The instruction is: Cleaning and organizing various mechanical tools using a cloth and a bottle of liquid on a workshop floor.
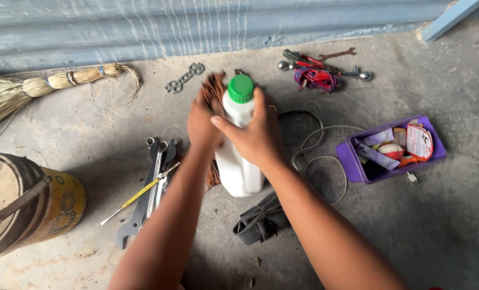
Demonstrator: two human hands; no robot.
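View from my head, looking down at a concrete floor [443, 225]. My right hand [255, 134] wraps the upper body of a white plastic bottle [239, 166] with a green screw cap [241, 88], thumb across the front and fingers curled behind, so the bottle stands steady and upright on the floor. My left hand [202, 121] sits against the bottle's left shoulder; it is blurred, so I cannot tell whether its fingers are closed on the brown fibrous bundle [213, 86] showing just behind it or merely pressed flat. The bottle stands in the middle of the work area, between the two tool groups.

To the left lie several spanners [148, 193] with a yellow-handled screwdriver [140, 194] across them, kept close beside my left forearm. A folded black rubber piece [261, 221] lies just in front of the bottle, and a grey cable [317, 156] loops to its right. Further right, a purple tray [349, 161] holds small packets. Near the corrugated wall [196, 21] lie a flat multi-hole wrench [184, 78], more tools tangled with red cord [317, 72], and a straw broom [46, 86]. A worn yellow drum [30, 204] lies at far left.
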